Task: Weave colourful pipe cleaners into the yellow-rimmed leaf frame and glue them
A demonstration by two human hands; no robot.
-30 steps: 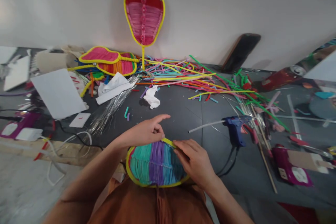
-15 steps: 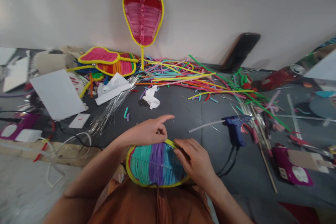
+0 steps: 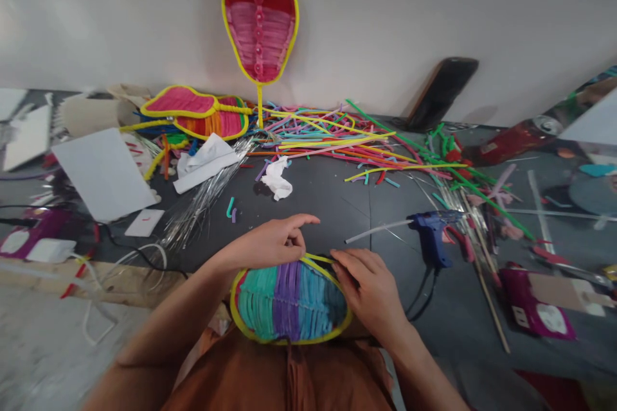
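Note:
An oval panel (image 3: 289,302) of teal, purple and blue pipe cleaners, edged in yellow, is held close to my body. My left hand (image 3: 270,243) grips its far edge, index finger pointing out to the right and the other fingers curled. A yellow pipe cleaner (image 3: 319,258) runs from beside the left fingers to my right hand (image 3: 369,282), whose thumb and fingertips pinch it. Between that strip and the panel's upper right edge a narrow gap shows. The left hand hides part of the panel's far rim.
A blue glue gun (image 3: 431,234) with a glue stick lies to the right. Behind are loose pipe cleaners (image 3: 328,135), a pink paddle shape (image 3: 260,26) against the wall, a leaning phone (image 3: 443,93) and a red can (image 3: 515,140). Silver wires (image 3: 202,196) lie left.
My right hand has shifted slightly right and away from the panel, drawing the yellow pipe cleaner off its edge. More of the panel's right end shows. My left hand stays nearly in place.

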